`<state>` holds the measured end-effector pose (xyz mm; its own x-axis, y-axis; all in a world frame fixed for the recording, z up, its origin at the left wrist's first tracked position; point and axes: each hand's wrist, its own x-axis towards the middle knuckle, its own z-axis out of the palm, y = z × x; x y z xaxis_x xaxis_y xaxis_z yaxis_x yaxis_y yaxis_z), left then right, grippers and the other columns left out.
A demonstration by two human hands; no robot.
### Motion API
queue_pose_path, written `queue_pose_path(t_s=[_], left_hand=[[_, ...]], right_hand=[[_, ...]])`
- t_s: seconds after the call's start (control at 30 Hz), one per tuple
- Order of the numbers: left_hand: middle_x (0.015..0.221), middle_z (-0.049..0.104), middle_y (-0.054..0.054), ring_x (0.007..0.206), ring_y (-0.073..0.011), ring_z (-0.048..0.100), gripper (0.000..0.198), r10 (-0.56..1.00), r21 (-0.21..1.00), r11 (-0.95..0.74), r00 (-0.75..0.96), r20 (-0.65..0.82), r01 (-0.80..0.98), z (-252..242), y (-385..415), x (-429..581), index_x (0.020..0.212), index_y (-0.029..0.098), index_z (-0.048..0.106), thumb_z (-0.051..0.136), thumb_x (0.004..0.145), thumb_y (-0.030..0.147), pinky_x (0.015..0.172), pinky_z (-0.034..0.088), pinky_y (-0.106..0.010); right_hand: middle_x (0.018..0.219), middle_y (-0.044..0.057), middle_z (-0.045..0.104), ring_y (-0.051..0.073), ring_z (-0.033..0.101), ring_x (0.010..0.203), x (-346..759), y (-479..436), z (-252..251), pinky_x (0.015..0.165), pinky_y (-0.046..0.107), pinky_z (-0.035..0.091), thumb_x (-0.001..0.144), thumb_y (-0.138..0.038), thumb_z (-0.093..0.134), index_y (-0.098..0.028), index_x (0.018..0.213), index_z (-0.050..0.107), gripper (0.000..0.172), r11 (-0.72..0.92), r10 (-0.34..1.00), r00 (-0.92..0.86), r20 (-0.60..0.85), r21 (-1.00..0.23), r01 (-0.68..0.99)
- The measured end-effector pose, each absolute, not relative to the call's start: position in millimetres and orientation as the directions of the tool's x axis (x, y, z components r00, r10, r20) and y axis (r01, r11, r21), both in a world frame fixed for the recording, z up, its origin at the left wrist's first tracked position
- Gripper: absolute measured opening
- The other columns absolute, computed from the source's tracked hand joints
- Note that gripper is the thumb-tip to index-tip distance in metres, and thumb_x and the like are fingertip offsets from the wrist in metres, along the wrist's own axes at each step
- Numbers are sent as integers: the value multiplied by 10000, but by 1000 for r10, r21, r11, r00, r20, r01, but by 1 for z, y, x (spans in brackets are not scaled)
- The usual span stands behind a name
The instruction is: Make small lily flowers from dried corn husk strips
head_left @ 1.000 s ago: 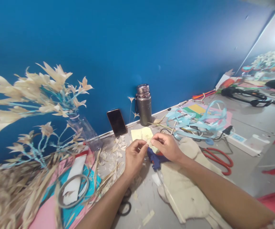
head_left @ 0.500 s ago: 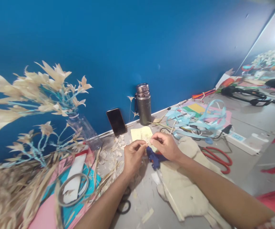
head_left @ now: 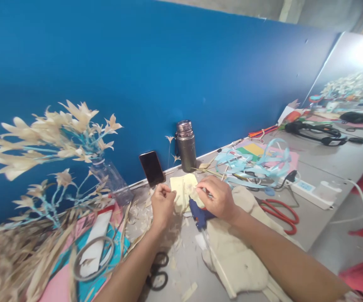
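Observation:
My left hand (head_left: pixel 163 206) is closed, thumb against curled fingers, at the left edge of a yellow paper square (head_left: pixel 177 184). Whatever it pinches is too small to make out. Above the paper's right edge, my right hand (head_left: pixel 216 198) pinches with thumb and forefinger; a tiny pale bit shows at the tips, its kind unclear. Just under that hand lies a blue glue gun (head_left: pixel 199 214), nozzle towards the paper, a clear glue stick out of its back. Beneath the right forearm spreads a cream cloth (head_left: pixel 238 251). Black-handled scissors (head_left: pixel 158 280) lie beside my left forearm.
A phone (head_left: pixel 152 167) and a thermos flask (head_left: pixel 186 147) stand by the blue wall. Pale husk flowers (head_left: pixel 55 134) fill a plastic bottle (head_left: pixel 113 180) at left, near a tape roll (head_left: pixel 78 270). Red-handled scissors (head_left: pixel 278 212), blue ribbon (head_left: pixel 231 161) and a power strip (head_left: pixel 310 193) lie right.
My hands have moved apart: the left away to the left, the right staying near the glue gun. More of the yellow paper shows between them. The camera view has tilted up slightly.

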<state>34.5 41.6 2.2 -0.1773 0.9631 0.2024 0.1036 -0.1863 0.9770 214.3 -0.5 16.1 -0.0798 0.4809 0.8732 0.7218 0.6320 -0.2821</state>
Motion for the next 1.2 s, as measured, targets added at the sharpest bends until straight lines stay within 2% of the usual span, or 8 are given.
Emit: queue_pose_path(t_s=[0.2, 0.33, 0.5, 0.67, 0.77, 0.97, 1.13, 1.2], left_hand=[[524, 432, 80, 478, -70, 357, 100, 961, 976, -187, -185, 205, 109, 28, 58, 33, 599, 183, 511, 550, 535, 117, 475, 258, -191], [558, 523, 53, 501, -84, 453, 140, 978, 983, -162, -119, 172, 88, 53, 58, 33, 623, 177, 534, 608, 513, 135, 490, 321, -197], [565, 591, 20, 447, -110, 488, 179, 990, 977, -142, 17, 141, 159, 85, 22, 12, 717, 171, 620, 715, 647, 305, 473, 357, -234], [520, 531, 18, 541, -143, 510, 366, 900, 638, -360, 74, 429, 681, 76, -31, -23, 609, 181, 602, 495, 899, 376, 566, 368, -264], [826, 687, -41, 836, -209, 614, 119, 846, 514, -474, 209, 490, 715, 52, -54, -32, 788, 189, 690, 604, 817, 266, 770, 439, -314], [626, 631, 6, 572, -151, 601, 207, 931, 729, -362, 177, 320, 582, 30, -75, -26, 735, 201, 659, 551, 898, 268, 619, 441, -269], [987, 710, -63, 787, -183, 667, 179, 884, 723, -449, 144, 445, 526, 30, -73, -25, 1032, 218, 681, 598, 875, 224, 690, 483, -280], [955, 715, -65, 802, -189, 661, 120, 879, 700, -459, 164, 448, 548, 27, -72, -25, 961, 215, 692, 646, 860, 258, 696, 483, -280]], right_hand=[[831, 74, 708, 205, 626, 814, 224, -2, 23, 727, 327, 476, 889, -159, 591, -206, 850, 673, 102, 577, 390, -86, 917, -171, 798], [824, 67, 693, 184, 618, 752, 228, 1, 25, 717, 311, 479, 904, -208, 571, -193, 837, 668, 119, 577, 496, 112, 861, -423, 698], [671, 10, 646, 151, 563, 611, 227, 2, 27, 603, 266, 439, 840, -306, 624, -188, 738, 661, 160, 488, 769, 248, 589, -792, 366], [608, -11, 605, 101, 442, 489, 210, -8, 24, 473, 233, 329, 802, -353, 638, -174, 701, 649, 206, 369, 928, 31, 370, -929, 34], [618, -8, 613, 94, 443, 495, 197, -16, 19, 474, 226, 327, 788, -344, 653, -168, 707, 656, 194, 325, 943, -71, 324, -946, -2], [593, -23, 586, 96, 456, 505, 184, -26, 17, 487, 225, 339, 802, -360, 655, -165, 728, 650, 209, 268, 952, -156, 263, -963, 16], [629, -10, 588, 116, 496, 576, 178, -38, 20, 552, 243, 378, 812, -332, 655, -168, 714, 642, 191, 246, 951, -201, 234, -969, 36], [653, -7, 591, 119, 505, 602, 173, -44, 21, 571, 244, 383, 826, -318, 648, -172, 706, 630, 189, 205, 959, -203, 196, -978, 27]])
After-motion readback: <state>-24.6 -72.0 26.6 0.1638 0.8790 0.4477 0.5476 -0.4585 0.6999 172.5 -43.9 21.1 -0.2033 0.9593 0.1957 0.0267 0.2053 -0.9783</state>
